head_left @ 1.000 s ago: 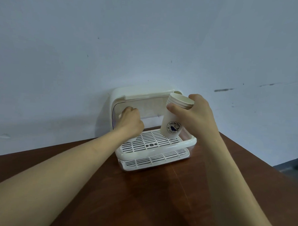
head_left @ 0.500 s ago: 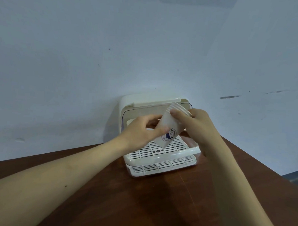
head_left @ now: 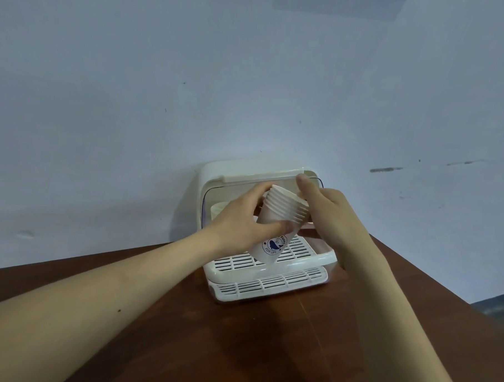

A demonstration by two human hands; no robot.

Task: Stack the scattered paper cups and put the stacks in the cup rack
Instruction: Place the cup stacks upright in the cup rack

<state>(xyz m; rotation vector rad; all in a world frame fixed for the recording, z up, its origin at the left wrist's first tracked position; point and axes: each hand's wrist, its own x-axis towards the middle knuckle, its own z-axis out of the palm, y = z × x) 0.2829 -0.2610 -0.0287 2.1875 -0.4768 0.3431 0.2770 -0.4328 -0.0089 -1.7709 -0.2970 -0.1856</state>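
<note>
Off the lid (head_left: 263, 176) since a second ago, the left hand (head_left: 237, 225) curls round the tilted stack of paper cups (head_left: 273, 246) above the slatted tray of the cup rack (head_left: 269, 288); the right hand (head_left: 331, 208) pinches the rims.

You have one view: the head camera looks forward and down over the counter (head_left: 267, 350), facing the wall (head_left: 191, 87), with the cup rack (head_left: 246, 169) near, centre frame.

White paper cup stack (head_left: 275, 220) carries a round blue logo, centre frame. Cream-white cup rack (head_left: 270, 281) shows slotted grilles. Dark reddish-brown wooden table (head_left: 238, 349) below, pale blue-grey wall (head_left: 192, 72) with dark scuffs above.
</note>
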